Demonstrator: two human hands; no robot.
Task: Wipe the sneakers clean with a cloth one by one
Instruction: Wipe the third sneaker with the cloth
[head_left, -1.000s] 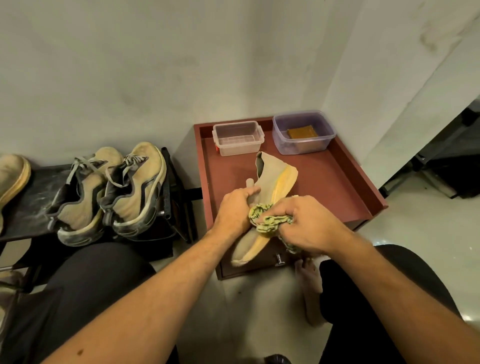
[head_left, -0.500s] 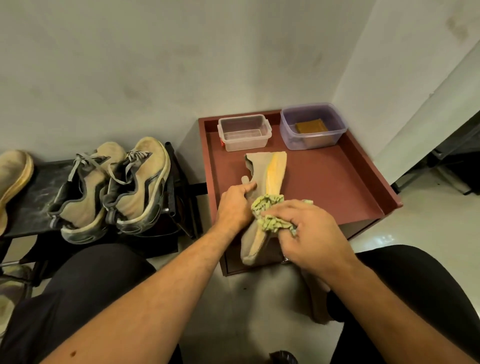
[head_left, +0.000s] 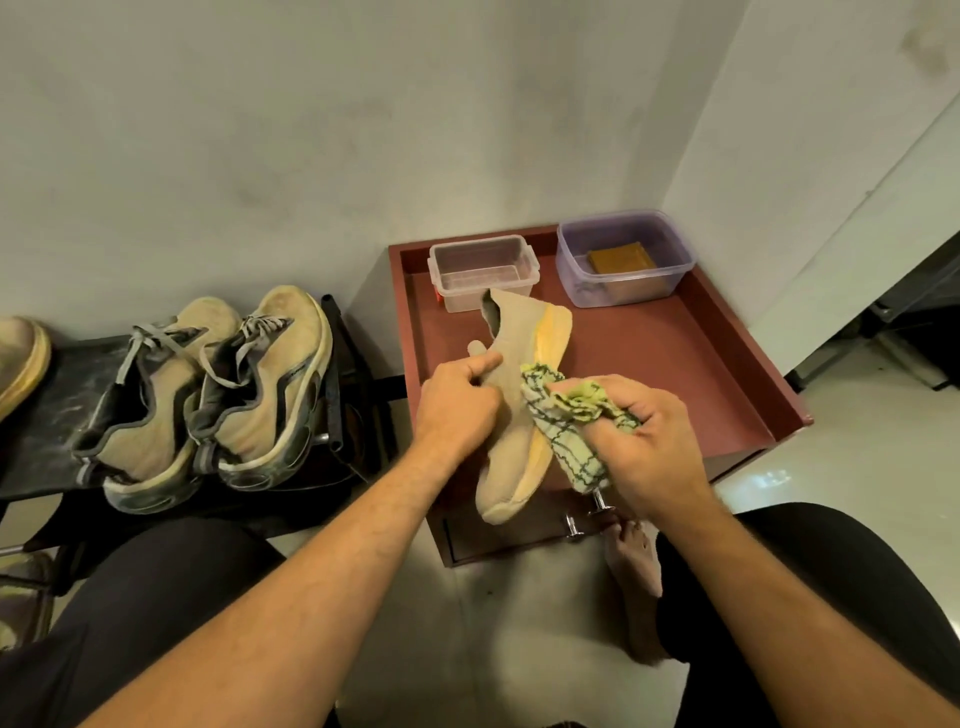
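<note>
Sneaker (head_left: 511, 410) hung over the tray's (head_left: 727, 364) front edge, gripped by my left hand (head_left: 457, 405); my right hand (head_left: 644, 441) clutched the cloth (head_left: 561, 415) against it.

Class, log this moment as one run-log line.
step: wiping sneaker | left hand: holds sneaker | right hand: grips cloth on its side | pair: waits on rack

Bench (head_left: 727, 395), centre-right: two containers along its far edge, small tub (head_left: 483, 270) at 11 o'clock, larger tub (head_left: 626, 260) at 1 o'clock with a block (head_left: 621, 260) inside. Sneaker (head_left: 519, 405) held over the near edge, cloth (head_left: 566, 415) on its right side. Shelf (head_left: 52, 410) at 9 o'clock carrying a sneaker pair (head_left: 208, 395).
</note>
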